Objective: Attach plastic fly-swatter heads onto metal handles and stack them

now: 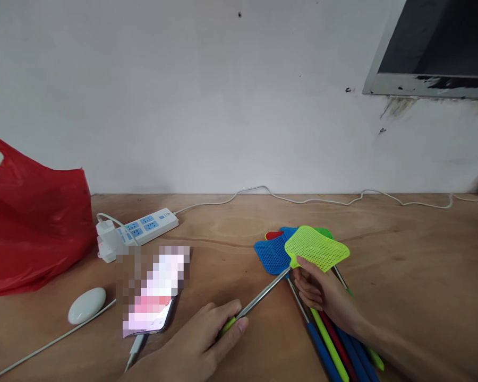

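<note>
A yellow-green fly swatter [316, 248] with a silver telescopic shaft lies across both my hands. My left hand [201, 339] is closed around its handle, where the shaft comes out. At the other end, my right hand [322, 292] pinches the neck just below the perforated head. Under the right hand is a pile of similar swatters, with a blue swatter head [271, 254] showing beside the yellow-green one. Red and green edges peek out behind it. Several blue, red and yellow-green handles, among them a blue handle [322, 350], point toward me, partly hidden by my right forearm.
Left of my hands lies a phone [157, 294], its screen blurred out and a cable plugged in. A white oval case [86, 306], a power strip [149, 227] with a charger, and a red plastic bag [35, 228] are farther left. A thin cord [310, 200] runs along the wall.
</note>
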The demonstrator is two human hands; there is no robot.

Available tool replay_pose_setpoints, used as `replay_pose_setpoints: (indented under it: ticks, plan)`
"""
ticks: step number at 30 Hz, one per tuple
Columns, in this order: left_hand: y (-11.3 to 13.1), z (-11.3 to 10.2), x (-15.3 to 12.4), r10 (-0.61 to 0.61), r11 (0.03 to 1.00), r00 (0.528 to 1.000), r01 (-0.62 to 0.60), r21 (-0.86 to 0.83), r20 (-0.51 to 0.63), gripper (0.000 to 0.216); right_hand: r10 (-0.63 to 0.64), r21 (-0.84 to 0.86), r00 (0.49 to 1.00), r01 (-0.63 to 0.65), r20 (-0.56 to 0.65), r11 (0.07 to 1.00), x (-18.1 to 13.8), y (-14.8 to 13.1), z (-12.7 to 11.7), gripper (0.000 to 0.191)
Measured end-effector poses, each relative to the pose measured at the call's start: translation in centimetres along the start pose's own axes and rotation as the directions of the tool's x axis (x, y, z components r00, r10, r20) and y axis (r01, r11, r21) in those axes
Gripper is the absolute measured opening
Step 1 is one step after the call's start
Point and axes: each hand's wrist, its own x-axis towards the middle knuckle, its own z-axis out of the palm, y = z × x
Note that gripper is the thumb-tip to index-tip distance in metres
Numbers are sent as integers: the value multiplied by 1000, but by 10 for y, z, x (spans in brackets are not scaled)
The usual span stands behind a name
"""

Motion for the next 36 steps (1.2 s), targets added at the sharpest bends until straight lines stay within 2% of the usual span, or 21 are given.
replay_pose_setpoints:
  ticks: [3,6,12,15,19,22,25,30,36]
  plan:
    - [-5,1,-4,7,997,1000,-5,75,-27,41,-2,92,999,7,-54,996,1,1,-1,51]
    - [-4,-1,-5,27,993,998,-20,119,-57,40,-7,95,993,19,-117,995,2,2,-2,49]
    - [-1,0,-7,48,987,994,-33,157,-95,45,-206,81,938,237,-279,968,0,4,-4,47]
    - [-5,3,-10,69,985,988,-46,169,-136,47,-181,54,937,206,-299,977,-2,1,-3,48]
    - [-8,6,-11,55,975,991,-26,221,-124,48,-82,33,951,96,-298,995,-2,0,0,51]
    - [-3,6,-10,36,965,994,-8,263,-102,49,-112,-3,960,115,-258,993,-3,4,5,53]
    - [5,7,-6,19,961,998,-3,276,-57,46,-123,-80,980,112,-158,991,-8,13,12,52]
    - [11,12,3,-36,972,999,39,231,-15,41,-90,-14,992,89,-85,996,-10,23,18,50]
    - [11,13,10,-35,988,998,42,147,-48,43,-104,-1,990,104,-93,995,1,17,17,54]
